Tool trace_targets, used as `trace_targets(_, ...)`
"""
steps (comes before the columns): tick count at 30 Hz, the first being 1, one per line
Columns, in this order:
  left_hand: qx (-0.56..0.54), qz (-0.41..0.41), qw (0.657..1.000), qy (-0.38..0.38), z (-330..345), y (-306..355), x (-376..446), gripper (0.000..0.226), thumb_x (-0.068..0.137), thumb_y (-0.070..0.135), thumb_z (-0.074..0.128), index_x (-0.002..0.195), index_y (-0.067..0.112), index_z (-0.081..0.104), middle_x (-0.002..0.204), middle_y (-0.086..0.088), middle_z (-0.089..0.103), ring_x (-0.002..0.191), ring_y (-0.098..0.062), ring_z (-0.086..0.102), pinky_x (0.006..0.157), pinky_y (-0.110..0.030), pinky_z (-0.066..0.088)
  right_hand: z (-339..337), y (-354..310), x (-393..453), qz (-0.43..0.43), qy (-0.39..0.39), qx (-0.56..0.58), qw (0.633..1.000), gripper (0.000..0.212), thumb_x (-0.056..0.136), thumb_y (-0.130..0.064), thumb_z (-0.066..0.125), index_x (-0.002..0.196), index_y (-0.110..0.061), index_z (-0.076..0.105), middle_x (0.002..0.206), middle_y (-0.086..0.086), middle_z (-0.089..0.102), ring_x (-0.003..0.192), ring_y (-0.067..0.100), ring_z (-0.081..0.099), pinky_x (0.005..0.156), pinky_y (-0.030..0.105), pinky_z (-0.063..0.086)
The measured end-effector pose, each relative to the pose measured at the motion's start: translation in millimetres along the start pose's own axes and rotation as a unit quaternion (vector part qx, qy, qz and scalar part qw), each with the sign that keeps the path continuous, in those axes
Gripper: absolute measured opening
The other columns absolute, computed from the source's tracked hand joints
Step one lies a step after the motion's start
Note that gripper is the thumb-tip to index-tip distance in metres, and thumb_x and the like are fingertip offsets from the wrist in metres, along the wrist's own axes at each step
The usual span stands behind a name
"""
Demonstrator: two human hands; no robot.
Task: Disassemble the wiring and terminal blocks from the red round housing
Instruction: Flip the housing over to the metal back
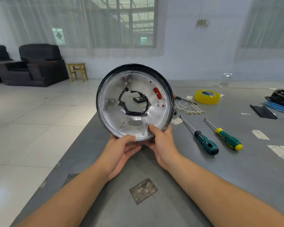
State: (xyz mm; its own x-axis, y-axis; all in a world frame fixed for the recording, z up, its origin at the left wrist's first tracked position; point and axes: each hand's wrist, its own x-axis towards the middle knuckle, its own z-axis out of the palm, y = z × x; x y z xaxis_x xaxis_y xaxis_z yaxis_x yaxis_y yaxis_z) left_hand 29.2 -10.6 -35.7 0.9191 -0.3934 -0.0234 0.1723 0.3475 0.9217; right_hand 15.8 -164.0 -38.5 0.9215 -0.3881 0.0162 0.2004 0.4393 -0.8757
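Tilting upright above the grey worktop (203, 177), the round housing (134, 102) faced the head camera with its silver inner pan, black rim, red showing through small holes and a jagged central opening. It looked light, stiff sheet metal; the cut edges at the opening seemed sharp, so the smooth rim was the safer hold. Both hands gripped its lower rim: the left hand (121, 150) curled underneath with thumb on the pan, the right hand (162, 141) likewise, fingers wrapped behind. Loose white wires (189, 108) lay beside 2 green-handled screwdrivers (206, 143) and yellow tape (207, 96).
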Motion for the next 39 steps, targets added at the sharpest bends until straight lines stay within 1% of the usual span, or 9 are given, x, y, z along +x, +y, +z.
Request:
trace_targets(3, -0.023, -0.010, 0.999, 0.048, 5, 4, 8, 0.046, 0.101, 0.002, 0.055, 0.146, 0.014, 0.050, 0.121, -0.014, 0.077, 0.107, -0.034, 0.076, 0.100, -0.046, 0.058, -2, -5, 3, 0.016, -0.014, -0.002, 1.000, 0.028, 0.098, -0.013, 0.060, 0.125, -0.021, 0.053, 0.119, 0.011, 0.072, 0.107, 0.029, 0.072, 0.073, 0.042, 0.062)
trace_targets(8, -0.068, 0.025, 0.990, 0.120, 22, 3, 20, 0.043, 0.105, 0.040, 0.062, 0.144, 0.025, 0.052, 0.125, -0.004, 0.076, 0.108, -0.025, 0.076, 0.090, -0.044, 0.063, 0, -3, 5, 0.004, -0.037, -0.019, 0.999, 0.037, 0.100, -0.003, 0.053, 0.133, -0.019, 0.056, 0.121, 0.007, 0.072, 0.112, 0.026, 0.069, 0.084, 0.047, 0.062)
trace_targets(12, -0.103, 0.044, 0.973, 0.200, 25, -3, 27, 0.036, 0.103, 0.036, 0.066, 0.136, 0.021, 0.061, 0.110, 0.001, 0.081, 0.097, -0.018, 0.079, 0.082, -0.041, 0.065, -3, -2, 8, 0.021, -0.035, -0.024, 0.999, 0.038, 0.098, -0.002, 0.056, 0.133, -0.018, 0.054, 0.124, 0.008, 0.071, 0.114, 0.026, 0.068, 0.089, 0.051, 0.060)
trace_targets(15, -0.095, 0.050, 0.969, 0.223, 22, -5, 28, 0.032, 0.103, 0.033, 0.066, 0.133, 0.021, 0.063, 0.109, 0.002, 0.080, 0.098, -0.017, 0.078, 0.080, -0.040, 0.065, -4, -3, 11, 0.041, -0.026, -0.026, 0.998, 0.032, 0.100, -0.013, 0.059, 0.132, -0.017, 0.054, 0.122, 0.008, 0.072, 0.111, 0.027, 0.070, 0.089, 0.052, 0.060)
trace_targets(19, -0.095, 0.052, 0.974, 0.201, 15, -3, 25, 0.029, 0.103, 0.031, 0.067, 0.130, 0.022, 0.063, 0.114, 0.001, 0.080, 0.107, -0.021, 0.076, 0.089, -0.044, 0.063, 0, -3, 13, 0.051, -0.007, -0.045, 0.998, 0.031, 0.101, -0.016, 0.058, 0.132, -0.014, 0.055, 0.122, 0.009, 0.071, 0.109, 0.027, 0.070, 0.087, 0.049, 0.061)
trace_targets(25, -0.126, 0.013, 0.990, 0.056, 10, -10, 17, 0.048, 0.098, 0.007, 0.067, 0.138, 0.027, 0.050, 0.121, -0.008, 0.077, 0.110, -0.030, 0.076, 0.092, -0.045, 0.063, 1, -10, 12, 0.033, -0.016, -0.030, 0.999, 0.024, 0.104, -0.014, 0.051, 0.126, -0.015, 0.062, 0.112, 0.010, 0.076, 0.103, 0.027, 0.073, 0.074, 0.040, 0.062)
trace_targets(32, -0.138, 0.023, 0.983, 0.119, 4, -11, 20, 0.053, 0.095, -0.012, 0.061, 0.138, 0.016, 0.049, 0.118, -0.016, 0.077, 0.101, -0.034, 0.078, 0.077, -0.041, 0.066, -4, -3, 12, 0.031, -0.076, -0.129, 0.988, 0.024, 0.101, -0.026, 0.061, 0.121, -0.014, 0.067, 0.113, 0.005, 0.076, 0.106, 0.021, 0.072, 0.091, 0.042, 0.060)
trace_targets(36, -0.159, 0.035, 0.976, 0.147, -4, -7, 21, 0.052, 0.096, -0.014, 0.058, 0.137, 0.018, 0.050, 0.122, -0.017, 0.074, 0.103, -0.033, 0.077, 0.077, -0.041, 0.066, -13, -14, 9, 0.014, -0.111, -0.289, 0.951, 0.049, 0.091, -0.059, 0.061, 0.117, -0.018, 0.068, 0.115, 0.002, 0.074, 0.101, 0.017, 0.073, 0.087, 0.038, 0.062)
trace_targets(39, -0.157, 0.033, 0.974, 0.162, -7, -4, 24, 0.057, 0.096, -0.016, 0.056, 0.142, 0.017, 0.045, 0.127, -0.018, 0.070, 0.108, -0.037, 0.074, 0.076, -0.042, 0.066, -33, -43, 12, -0.076, -0.105, -0.526, 0.840, 0.052, 0.085, -0.068, 0.055, 0.108, -0.026, 0.074, 0.099, -0.011, 0.074, 0.094, 0.010, 0.070, 0.082, 0.030, 0.058)
